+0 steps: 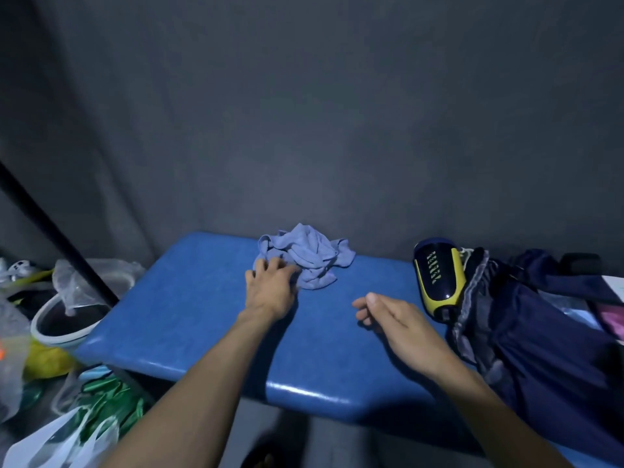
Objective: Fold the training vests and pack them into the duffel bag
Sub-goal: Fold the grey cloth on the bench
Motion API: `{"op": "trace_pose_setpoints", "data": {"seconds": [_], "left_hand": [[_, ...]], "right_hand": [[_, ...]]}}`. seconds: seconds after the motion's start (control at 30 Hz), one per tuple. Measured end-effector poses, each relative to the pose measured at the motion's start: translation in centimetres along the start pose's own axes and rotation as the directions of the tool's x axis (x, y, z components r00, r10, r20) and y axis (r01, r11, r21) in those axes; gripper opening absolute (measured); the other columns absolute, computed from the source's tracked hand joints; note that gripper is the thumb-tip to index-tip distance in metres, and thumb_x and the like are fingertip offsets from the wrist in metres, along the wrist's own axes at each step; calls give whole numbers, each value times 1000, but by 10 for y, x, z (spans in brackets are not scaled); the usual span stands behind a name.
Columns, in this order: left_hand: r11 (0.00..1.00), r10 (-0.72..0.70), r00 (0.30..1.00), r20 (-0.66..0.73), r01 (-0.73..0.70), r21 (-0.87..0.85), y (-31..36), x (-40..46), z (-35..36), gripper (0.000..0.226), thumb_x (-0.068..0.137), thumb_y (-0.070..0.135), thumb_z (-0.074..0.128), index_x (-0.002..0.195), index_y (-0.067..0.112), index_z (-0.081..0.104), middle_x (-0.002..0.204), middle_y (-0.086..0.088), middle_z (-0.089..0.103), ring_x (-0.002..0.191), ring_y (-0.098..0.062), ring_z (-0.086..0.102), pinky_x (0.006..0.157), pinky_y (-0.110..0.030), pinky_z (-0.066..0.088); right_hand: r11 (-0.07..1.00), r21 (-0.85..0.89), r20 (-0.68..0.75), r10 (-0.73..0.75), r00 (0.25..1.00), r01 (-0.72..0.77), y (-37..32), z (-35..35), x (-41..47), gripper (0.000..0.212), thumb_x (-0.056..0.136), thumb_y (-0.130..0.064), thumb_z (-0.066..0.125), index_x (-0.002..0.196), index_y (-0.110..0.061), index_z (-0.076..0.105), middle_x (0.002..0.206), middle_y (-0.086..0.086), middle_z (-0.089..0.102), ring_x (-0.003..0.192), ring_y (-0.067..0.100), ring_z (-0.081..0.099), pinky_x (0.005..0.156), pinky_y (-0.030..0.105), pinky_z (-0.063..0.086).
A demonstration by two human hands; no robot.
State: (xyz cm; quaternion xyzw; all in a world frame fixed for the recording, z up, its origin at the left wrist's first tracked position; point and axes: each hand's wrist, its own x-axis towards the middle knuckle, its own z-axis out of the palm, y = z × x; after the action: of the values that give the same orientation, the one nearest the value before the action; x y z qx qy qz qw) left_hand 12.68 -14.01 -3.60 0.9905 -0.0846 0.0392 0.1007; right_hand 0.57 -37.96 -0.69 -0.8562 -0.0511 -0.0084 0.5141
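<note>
Crumpled light-blue vest (pixel 305 258) at the far middle of the blue tabletop (pixel 202 298). I see my left hand (pixel 270 288) at the vest's near-left edge, fingers (pixel 270 266) spread and touching the cloth. My right hand (pixel 395 319) hovers nearer than the vest, to its right, loosely curled, holding nothing. Dark duffel bag (pixel 540 332) lies right of the vest.
</note>
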Motion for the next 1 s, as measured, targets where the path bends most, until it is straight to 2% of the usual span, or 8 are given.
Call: {"op": "trace_pose_setpoints", "data": {"seconds": [0.1,0.2,0.3,0.5,0.6,0.7,0.83,1.0], "left_hand": [[999,-39,995,-90,39,-2,6,12,-5,14,102,35,49,101,28,61,122,3,55,112,-27,41,88,-37,29],[925,111,978,-177,-167,-342,18,11,-34,24,102,38,51,83,24,52,88,10,59,94,-20,54,79,-34,33],[560,112,943,-313,-320,-764,38,0,-74,29,94,43,62,82,16,58,66,9,52,61,-8,44,57,-24,37],[4,177,983,-48,-50,-999,52,-36,-104,21,103,27,59,87,14,63,73,1,61,63,-9,54,58,-21,47],[2,188,982,-15,-16,-1000,59,-48,-107,23,105,26,56,86,14,62,71,6,60,61,-6,53,58,-19,47],[75,117,993,-20,-29,-997,59,-53,-110,22,103,24,55,87,14,65,72,7,63,64,-4,56,62,-19,47],[-23,233,971,59,66,-998,56,-60,-121,23,100,32,60,91,12,68,81,-3,65,72,-13,62,68,-25,52],[9,340,940,34,33,-999,65,-69,-127,23,95,33,59,82,16,67,76,0,62,68,-9,58,63,-21,50]], "right_hand": [[991,-127,27,-27,999,31,3,-5,3,61,100,-66,33,110,-20,74,97,-14,74,95,0,69,90,29,54],[976,-207,-71,-89,994,73,4,-12,9,35,101,-50,53,106,-20,70,97,-4,72,90,8,67,83,29,54],[997,6,-173,-73,982,75,-4,-16,13,30,93,-22,74,119,-27,62,117,-12,68,100,1,67,82,16,52],[922,377,-81,130,988,-91,-24,-18,9,82,78,-44,85,148,-33,42,140,-13,57,126,-1,55,104,25,45],[809,545,159,158,975,-220,-32,-7,0,46,90,-29,71,133,-17,58,99,-1,75,93,13,70,83,23,52],[802,571,125,127,984,-176,-36,1,-8,10,97,-14,65,100,-8,72,64,2,57,69,19,57,67,25,47],[789,604,2,142,990,-114,-41,3,-12,9,93,-14,72,97,-11,66,84,1,67,80,20,60,71,30,51],[830,518,249,86,965,-208,-39,7,-20,46,87,-6,78,130,-12,62,126,8,72,116,20,68,101,37,54]]}}
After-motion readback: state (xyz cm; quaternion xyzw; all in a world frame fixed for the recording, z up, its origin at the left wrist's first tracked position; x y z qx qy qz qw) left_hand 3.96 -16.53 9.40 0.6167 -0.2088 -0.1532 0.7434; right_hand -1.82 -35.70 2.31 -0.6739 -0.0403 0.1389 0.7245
